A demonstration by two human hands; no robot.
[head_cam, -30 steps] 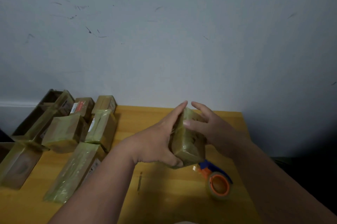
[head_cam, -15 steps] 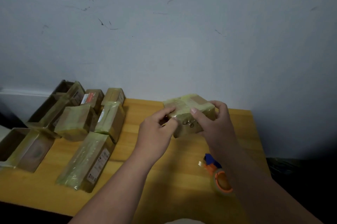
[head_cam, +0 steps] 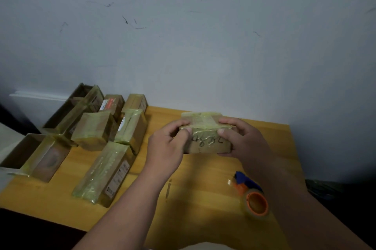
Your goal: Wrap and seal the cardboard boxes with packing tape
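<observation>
- Turned over within the last second, the box [head_cam: 206,136] now lies flat between both hands with a handwritten face toward the camera, where earlier it stood on end.
- Left hand [head_cam: 165,147] curls round the box's left end, thumb pressing the taped top edge; right hand [head_cam: 243,140] grips the right end, thumb on the same edge, fingers wrapped behind.
- Held low over the far middle of the table [head_cam: 203,176], the box may be touching it; that cannot be told.
- Yellowish tape already crosses its top and front, so the surface looks glossy and likely slick; the bare cardboard ends give the surer hold.
- Small and held without visible strain, it seems light, and stiff enough to take thumb pressure along the seam.
- Tape roll [head_cam: 256,204] with its blue-and-orange dispenser lies near the right forearm, apart from the box.
- Wrapped boxes [head_cam: 114,156] cluster at the table's left, well clear.
</observation>
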